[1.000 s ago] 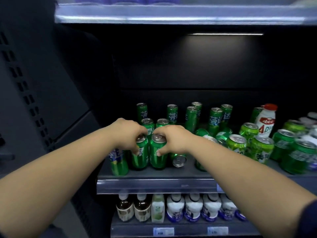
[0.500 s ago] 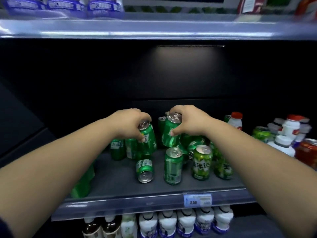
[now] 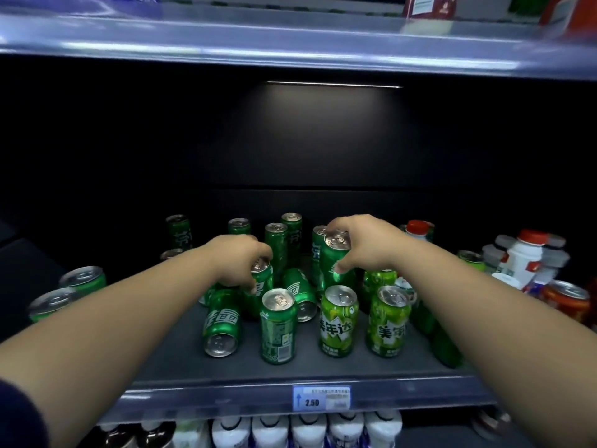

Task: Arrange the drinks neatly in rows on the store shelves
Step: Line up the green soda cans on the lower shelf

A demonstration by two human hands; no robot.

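Green drink cans crowd a dark shelf [image 3: 323, 363]. My left hand [image 3: 237, 261] grips the top of a dark green can [image 3: 263, 279] near the shelf's middle. My right hand [image 3: 361, 242] holds another dark green can [image 3: 334, 265] by its upper part, lifted above its neighbours. Two dark green cans lie on their sides: one at the front [image 3: 221, 321], one behind it [image 3: 298, 292]. An upright dark green can [image 3: 278, 324] and two light green cans [image 3: 338, 320] [image 3: 389, 320] stand at the front. Several slim green cans [image 3: 276, 245] stand at the back.
White bottles with red caps [image 3: 525, 257] and an orange can [image 3: 567, 300] stand at the right. More green cans [image 3: 82, 281] sit at the far left. A price tag [image 3: 321, 397] marks the shelf edge. White bottles [image 3: 310, 431] fill the shelf below. Another shelf [image 3: 290, 43] runs overhead.
Both hands lifted the cans they gripped off the front-left row and carried them deeper and rightward. The view shifted right and closer.
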